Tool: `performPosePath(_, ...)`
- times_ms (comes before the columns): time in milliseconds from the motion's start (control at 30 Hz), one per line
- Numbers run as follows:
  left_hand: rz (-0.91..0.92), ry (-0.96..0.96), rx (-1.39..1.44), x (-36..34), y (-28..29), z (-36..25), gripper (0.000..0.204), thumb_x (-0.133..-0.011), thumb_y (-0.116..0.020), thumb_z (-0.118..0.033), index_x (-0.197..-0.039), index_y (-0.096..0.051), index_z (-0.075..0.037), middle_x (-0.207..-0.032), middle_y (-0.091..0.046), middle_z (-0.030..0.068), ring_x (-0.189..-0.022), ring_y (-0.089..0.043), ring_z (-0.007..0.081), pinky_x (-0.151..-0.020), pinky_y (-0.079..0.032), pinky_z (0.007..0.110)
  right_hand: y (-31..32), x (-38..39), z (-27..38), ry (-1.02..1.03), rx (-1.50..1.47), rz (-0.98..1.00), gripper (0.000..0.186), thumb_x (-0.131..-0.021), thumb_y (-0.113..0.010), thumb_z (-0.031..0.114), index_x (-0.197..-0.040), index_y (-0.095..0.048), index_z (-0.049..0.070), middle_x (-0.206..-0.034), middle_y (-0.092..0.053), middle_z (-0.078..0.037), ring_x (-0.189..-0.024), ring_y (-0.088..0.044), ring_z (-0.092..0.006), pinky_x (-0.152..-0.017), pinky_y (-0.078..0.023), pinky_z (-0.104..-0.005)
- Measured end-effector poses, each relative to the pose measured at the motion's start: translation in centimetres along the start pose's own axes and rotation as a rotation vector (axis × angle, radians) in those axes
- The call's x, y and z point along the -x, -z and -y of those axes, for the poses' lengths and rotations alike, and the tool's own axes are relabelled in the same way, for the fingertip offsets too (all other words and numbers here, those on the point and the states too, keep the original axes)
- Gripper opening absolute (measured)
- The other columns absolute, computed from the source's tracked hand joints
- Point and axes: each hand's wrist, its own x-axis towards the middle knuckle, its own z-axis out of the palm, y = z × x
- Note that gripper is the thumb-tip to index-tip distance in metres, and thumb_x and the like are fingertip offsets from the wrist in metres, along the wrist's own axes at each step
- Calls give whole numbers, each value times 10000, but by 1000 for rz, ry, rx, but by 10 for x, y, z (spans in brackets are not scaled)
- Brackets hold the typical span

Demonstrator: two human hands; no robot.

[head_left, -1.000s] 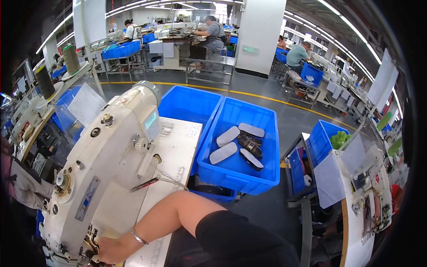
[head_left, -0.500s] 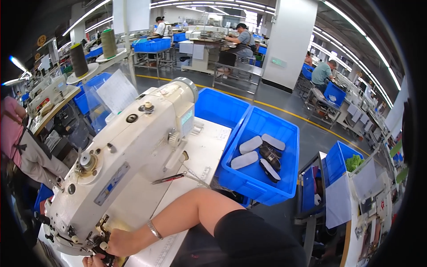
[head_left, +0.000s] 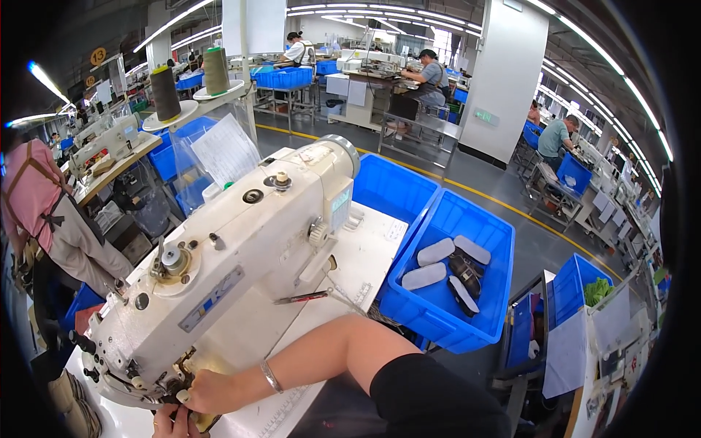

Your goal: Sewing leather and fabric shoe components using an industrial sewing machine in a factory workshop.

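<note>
The sewing machine [head_left: 241, 270] stands on the table [head_left: 376, 237], with both hands at its needle end [head_left: 173, 385]. The right hand [head_left: 212, 392] is curled, thumb side hidden; the left hand [head_left: 174, 423] is bent-fingered just beside it. I cannot tell whether either grips anything. The step looks like fine fingerwork; the next move seems to call for small, careful finger motions.

A white pillar [head_left: 504, 80] stands on the grey floor [head_left: 478, 172], people [head_left: 556, 139] on either side.
</note>
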Motion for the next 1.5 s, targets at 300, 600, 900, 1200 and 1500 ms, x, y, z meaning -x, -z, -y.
performPosePath(300, 74, 222, -2, -2, -1, -4, 244, -823, -685, -104, -1063, -685, -63, -1007, -659, 166, -841, -658, 373, -701, -536, 422, 16, -3, -1, 109, -47, -8, 153, -742, -623, 148, -700, -589, 5, -536, -559, -83, -506, -617, -265, -458, -472, -379)
performPosePath(600, 200, 331, -46, 1, -16, 12, 285, -779, -698, -87, -1060, -687, -42, -1016, -665, 173, -822, -657, 366, -689, -538, 415, 13, -5, -1, 99, -50, -42, 168, -759, -608, 158, -689, -564, 11, -532, -555, -91, -489, -600, -272, -444, -445, -385)
performPosePath(900, 53, 99, -123, 6, -15, 14, 296, -721, -755, -84, -1010, -709, -42, -986, -671, 143, -802, -657, 341, -676, -538, 401, 13, -5, -2, -18, -17, -43, 171, -698, -644, 174, -615, -586, 37, -544, -590, -108, -491, -605, -274, -440, -441, -383)
performPosePath(1200, 46, 266, -58, 3, -26, 13, 260, -680, -725, -31, -937, -695, -56, -869, -666, 145, -719, -642, 348, -637, -530, 417, 1, -4, -2, 29, -73, -17, 147, -777, -598, 134, -733, -580, -6, -545, -578, -119, -503, -613, -286, -465, -466, -396)
performPosePath(1500, -3, 287, -63, 7, -34, 18, 283, -683, -760, -77, -959, -695, -86, -871, -675, 132, -732, -646, 352, -644, -536, 429, 7, -6, -3, -2, -101, -82, 145, -783, -587, 161, -725, -593, 28, -552, -559, -110, -506, -612, -288, -476, -482, -429)
